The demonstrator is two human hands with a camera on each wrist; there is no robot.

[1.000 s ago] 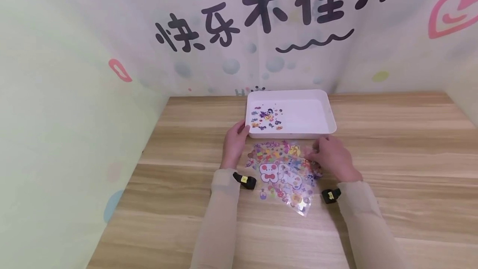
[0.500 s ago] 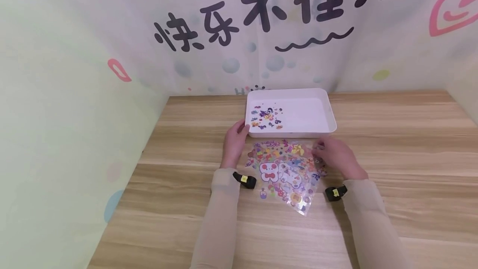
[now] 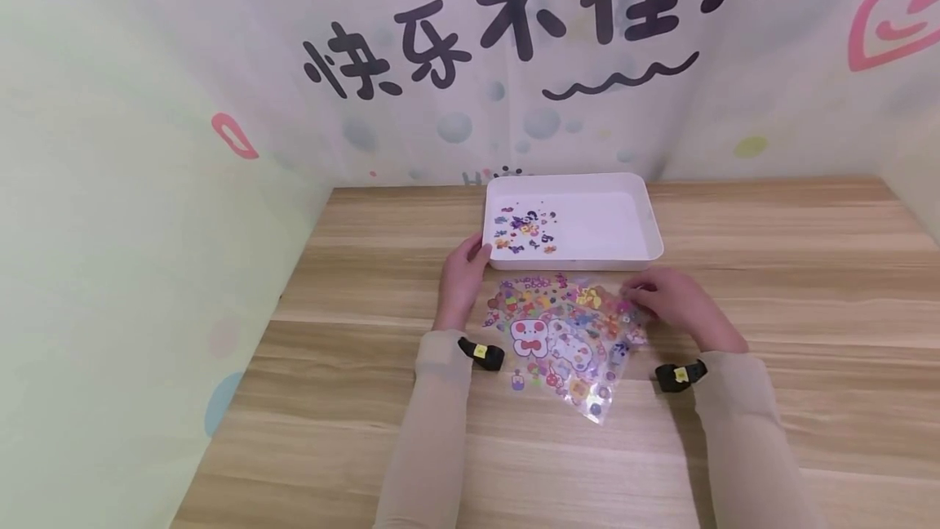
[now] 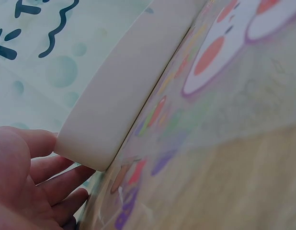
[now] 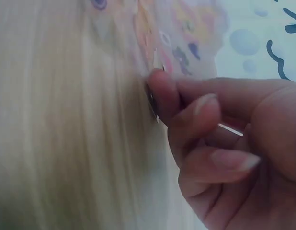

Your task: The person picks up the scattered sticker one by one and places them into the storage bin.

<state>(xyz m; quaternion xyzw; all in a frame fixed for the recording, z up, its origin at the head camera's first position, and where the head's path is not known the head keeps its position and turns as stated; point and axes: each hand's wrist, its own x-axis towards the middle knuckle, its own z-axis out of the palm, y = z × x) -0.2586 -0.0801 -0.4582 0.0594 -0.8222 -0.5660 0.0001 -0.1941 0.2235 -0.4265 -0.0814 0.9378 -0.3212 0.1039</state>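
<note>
Several clear sheets of colourful cartoon stickers (image 3: 529, 337) lie overlapping on the table in front of a shallow white tray (image 3: 587, 265). My left hand (image 3: 463, 280) holds the tray's near left corner. In the left wrist view, the thumb meets the edge of the white tray wall (image 4: 109, 96), with the other fingers (image 4: 57, 182) spread beside the corner. At the right side of the pile, my right hand (image 3: 671, 304) pinches the edge of a sticker sheet (image 5: 148, 33) between thumb and forefinger, its other fingers curled in.
Small cut-out stickers (image 3: 525, 227) lie scattered in the tray's left half. Behind the tray hangs a white printed cloth (image 3: 411, 137) with dark lettering. The wood-grain table (image 3: 367, 431) extends to both sides. Each wrist wears a black camera strap (image 3: 679, 375).
My right hand has moved to the right, drawing the pinched sheet's edge outward with it. My left hand stays at the tray corner.
</note>
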